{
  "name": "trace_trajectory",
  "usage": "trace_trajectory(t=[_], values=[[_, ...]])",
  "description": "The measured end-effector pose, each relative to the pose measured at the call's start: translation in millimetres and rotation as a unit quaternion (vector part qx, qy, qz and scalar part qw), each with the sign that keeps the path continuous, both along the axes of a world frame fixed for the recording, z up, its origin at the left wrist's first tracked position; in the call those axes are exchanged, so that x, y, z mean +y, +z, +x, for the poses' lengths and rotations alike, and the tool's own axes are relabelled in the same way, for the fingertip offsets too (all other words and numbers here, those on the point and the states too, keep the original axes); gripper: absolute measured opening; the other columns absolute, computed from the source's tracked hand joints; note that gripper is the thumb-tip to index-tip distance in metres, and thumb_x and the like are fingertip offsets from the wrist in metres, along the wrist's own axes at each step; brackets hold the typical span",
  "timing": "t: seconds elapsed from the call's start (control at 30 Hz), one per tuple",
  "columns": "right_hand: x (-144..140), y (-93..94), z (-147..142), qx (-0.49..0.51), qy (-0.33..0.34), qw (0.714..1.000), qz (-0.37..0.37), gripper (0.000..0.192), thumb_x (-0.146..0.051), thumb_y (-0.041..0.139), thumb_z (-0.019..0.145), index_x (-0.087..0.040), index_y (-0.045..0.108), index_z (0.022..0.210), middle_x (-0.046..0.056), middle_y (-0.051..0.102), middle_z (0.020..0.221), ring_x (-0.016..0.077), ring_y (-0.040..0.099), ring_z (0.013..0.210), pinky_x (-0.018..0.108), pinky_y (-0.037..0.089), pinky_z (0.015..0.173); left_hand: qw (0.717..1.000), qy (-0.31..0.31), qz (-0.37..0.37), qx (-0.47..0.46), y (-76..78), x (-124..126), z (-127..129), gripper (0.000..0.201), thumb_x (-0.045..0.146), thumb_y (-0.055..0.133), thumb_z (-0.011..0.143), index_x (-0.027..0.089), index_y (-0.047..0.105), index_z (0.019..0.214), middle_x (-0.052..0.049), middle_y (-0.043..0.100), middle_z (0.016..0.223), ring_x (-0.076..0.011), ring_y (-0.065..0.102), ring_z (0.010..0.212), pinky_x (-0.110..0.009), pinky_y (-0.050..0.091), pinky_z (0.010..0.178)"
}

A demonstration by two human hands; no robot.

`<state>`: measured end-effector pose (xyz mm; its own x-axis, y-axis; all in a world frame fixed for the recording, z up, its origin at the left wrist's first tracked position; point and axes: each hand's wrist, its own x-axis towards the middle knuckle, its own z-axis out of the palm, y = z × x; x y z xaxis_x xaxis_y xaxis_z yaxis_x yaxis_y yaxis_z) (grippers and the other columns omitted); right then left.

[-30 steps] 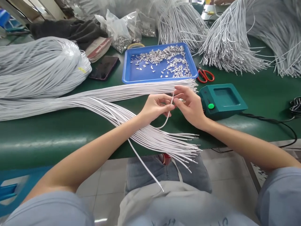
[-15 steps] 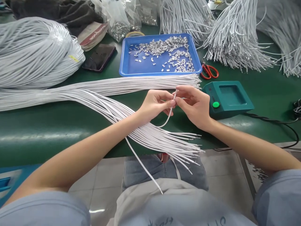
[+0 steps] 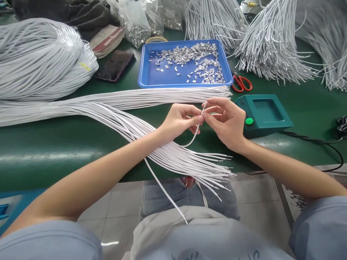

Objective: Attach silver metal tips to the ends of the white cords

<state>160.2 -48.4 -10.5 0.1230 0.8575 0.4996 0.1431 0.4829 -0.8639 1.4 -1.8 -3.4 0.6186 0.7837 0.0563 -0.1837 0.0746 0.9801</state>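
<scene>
A single white wire [image 3: 195, 134] curves up from the bench, pinched between the thumb and fingers of my left hand [image 3: 180, 121]. Against the same wire, close to its upper end, my right hand [image 3: 226, 121] has its thumb and fingertips closed in. The two thumbs nearly meet there. Whether a small metal piece sits on that end is too fine to make out. Under my left forearm a loose fan of white wires [image 3: 173, 155] spreads toward the bench edge. Behind my hands lies a straight bundle of white wires [image 3: 151, 96].
Small metal terminals fill part of a blue tray [image 3: 154, 77]. Red-handled scissors [image 3: 242, 83] and a green device [image 3: 267, 112] with a lit button stand to the right. A phone [image 3: 115, 66], a coiled wire bundle [image 3: 40, 57], bags of metal parts [image 3: 137, 30] and wire bunches [image 3: 276, 43] lie behind.
My right hand has shifted slightly to the right, with its fingers a little more apart near the wire's end. My left hand keeps its pinch almost in the same place.
</scene>
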Motion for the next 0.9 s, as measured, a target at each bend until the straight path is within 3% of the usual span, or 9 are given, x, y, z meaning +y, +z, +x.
trace_trajectory(t=[0.27,0.37,0.5,0.8,0.9], values=[[4,6.4,5,0.034,0.026,0.997,-0.066,0.024,-0.012,0.070,0.074,-0.023,0.066,0.094,-0.005,0.069,0.075,0.0108,0.070,0.070,0.024,0.060,0.060,1.000,0.006,0.018,0.024,-0.3,0,2,0.041,0.045,0.087,0.062,0.010,0.069,0.073,0.000,0.064,0.059,-0.0120,0.064,0.048,-0.022,0.055,0.045],[5,8.5,6,0.037,0.015,0.997,-0.073,0.025,-0.010,0.073,0.070,-0.023,0.066,0.091,-0.005,0.069,0.072,0.0114,0.070,0.072,0.024,0.060,0.063,0.997,0.029,0.056,0.039,-1.5,1,3,0.040,0.044,0.089,0.060,0.011,0.071,0.072,0.000,0.065,0.058,-0.0108,0.062,0.050,-0.021,0.052,0.048],[5,9.3,7,0.065,0.048,0.991,-0.107,0.023,-0.012,0.074,0.070,-0.023,0.063,0.087,-0.006,0.066,0.069,0.0116,0.069,0.071,0.027,0.061,0.069,0.992,0.059,0.102,0.054,-1.5,-1,4,0.034,0.036,0.091,0.056,0.011,0.073,0.069,-0.002,0.069,0.062,-0.0090,0.060,0.056,-0.019,0.048,0.052],[2,11.6,1,0.179,0.107,0.957,-0.204,0.025,-0.017,0.071,0.065,-0.024,0.058,0.085,-0.008,0.060,0.063,0.0084,0.062,0.064,0.023,0.055,0.064,0.997,0.023,0.065,0.026,0.0,-6,4,0.030,0.034,0.088,0.062,0.010,0.073,0.071,-0.001,0.066,0.058,-0.0083,0.060,0.051,-0.020,0.051,0.051],[4,8.3,1,0.163,0.108,0.962,-0.191,0.028,-0.019,0.069,0.067,-0.025,0.055,0.090,-0.007,0.058,0.066,0.0094,0.061,0.064,0.025,0.055,0.063,0.998,0.021,0.059,0.023,-1.0,-6,5,0.034,0.038,0.088,0.062,0.009,0.073,0.072,-0.002,0.067,0.060,-0.0088,0.061,0.052,-0.021,0.051,0.052]])
